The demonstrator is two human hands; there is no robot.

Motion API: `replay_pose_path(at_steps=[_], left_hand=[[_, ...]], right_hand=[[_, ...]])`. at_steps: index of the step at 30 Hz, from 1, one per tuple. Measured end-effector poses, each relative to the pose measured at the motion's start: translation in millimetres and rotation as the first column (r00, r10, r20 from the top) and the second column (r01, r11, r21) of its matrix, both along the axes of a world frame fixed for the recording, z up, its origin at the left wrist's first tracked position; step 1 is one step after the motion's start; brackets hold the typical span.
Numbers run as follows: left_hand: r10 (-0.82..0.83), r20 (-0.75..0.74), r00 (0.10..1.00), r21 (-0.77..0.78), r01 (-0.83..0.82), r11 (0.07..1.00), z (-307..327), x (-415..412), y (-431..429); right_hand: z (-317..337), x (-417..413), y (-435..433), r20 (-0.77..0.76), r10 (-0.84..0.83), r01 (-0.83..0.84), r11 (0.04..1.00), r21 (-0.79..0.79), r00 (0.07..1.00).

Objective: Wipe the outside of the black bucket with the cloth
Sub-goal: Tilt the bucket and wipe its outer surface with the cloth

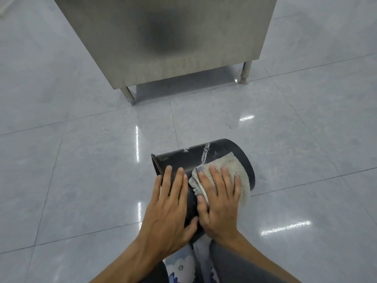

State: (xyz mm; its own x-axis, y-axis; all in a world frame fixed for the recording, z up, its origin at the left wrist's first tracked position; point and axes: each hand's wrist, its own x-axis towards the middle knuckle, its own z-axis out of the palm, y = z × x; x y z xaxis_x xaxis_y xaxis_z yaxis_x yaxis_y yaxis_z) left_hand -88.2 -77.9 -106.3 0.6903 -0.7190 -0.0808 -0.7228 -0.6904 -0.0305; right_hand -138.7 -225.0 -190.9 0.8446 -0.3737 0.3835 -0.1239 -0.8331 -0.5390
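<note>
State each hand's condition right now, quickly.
Left hand: open, flat on the black plastic bucket.
Right hand: open, pressing the beige terry cloth onto it.

Worn: grey trousers [234, 264]; white-blue patterned fabric [179, 266], small flower outline.

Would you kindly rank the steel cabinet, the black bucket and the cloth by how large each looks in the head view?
1. steel cabinet: largest by far, even though it is cut off at the top edge.
2. black bucket: partly covered.
3. cloth: smallest.
</note>
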Motion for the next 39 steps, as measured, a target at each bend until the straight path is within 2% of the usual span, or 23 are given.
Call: replay_pose_path(at_steps=[4,13,15,19,21,24,27,29,33,35,37,39], left_hand=[[0.051,0.026,0.998,-0.034,-0.050,0.998,-3.7,-7.5,-0.4],[0.015,0.010,1.000,0.050,-0.016,0.999,-13.3,-4.4,4.2],[0.022,0.006,1.000,0.069,-0.022,0.997,-12.4,-2.4,3.7],[0.017,0.013,1.000,0.082,-0.018,0.996,-11.3,0.9,2.5],[0.007,0.017,1.000,0.092,-0.009,0.996,-11.6,2.6,3.8],[0.007,0.011,1.000,0.080,-0.008,0.997,-13.8,2.3,5.4],[0.019,-0.003,1.000,0.021,-0.019,1.000,-18.0,-1.2,5.7],[0.023,-0.010,1.000,-0.005,-0.023,1.000,-19.5,-5.0,6.0],[0.007,0.013,1.000,0.045,-0.008,0.999,-19.3,-11.2,4.2],[0.014,0.000,1.000,0.057,-0.014,0.998,-19.5,-14.2,3.5],[0.018,-0.016,1.000,0.051,-0.017,0.999,-20.5,-12.3,4.0],[0.017,-0.009,1.000,0.036,-0.017,0.999,-22.7,-6.7,6.4]], right_hand=[[-1.0,-1.9,3.8,-0.025,-0.005,0.005,1.000,-0.010,1.000],[5.4,6.2,-23.8,-0.069,0.094,-0.098,0.994,-0.057,0.993],[11.2,25.8,-45.8,-0.134,0.056,-0.064,0.996,-0.056,0.989],[24.7,79.4,-84.7,-0.386,-0.007,-0.018,0.998,-0.060,0.922],[27.4,89.4,-87.8,-0.437,0.002,-0.033,0.997,-0.063,0.899],[28.0,63.2,-60.8,-0.392,0.047,-0.088,0.993,-0.085,0.919],[27.2,17.0,-21.5,-0.332,0.198,-0.213,0.977,-0.009,0.922],[24.5,8.4,-18.7,-0.309,0.242,-0.260,0.966,-0.017,0.920],[30.4,55.9,-57.8,-0.428,0.079,-0.143,0.983,-0.117,0.900],[36.5,94.0,-82.8,-0.533,0.027,-0.074,0.995,-0.068,0.846],[36.5,109.0,-93.1,-0.544,0.011,-0.062,0.995,-0.076,0.839],[31.6,97.2,-80.7,-0.486,0.028,-0.087,0.991,-0.100,0.873]])
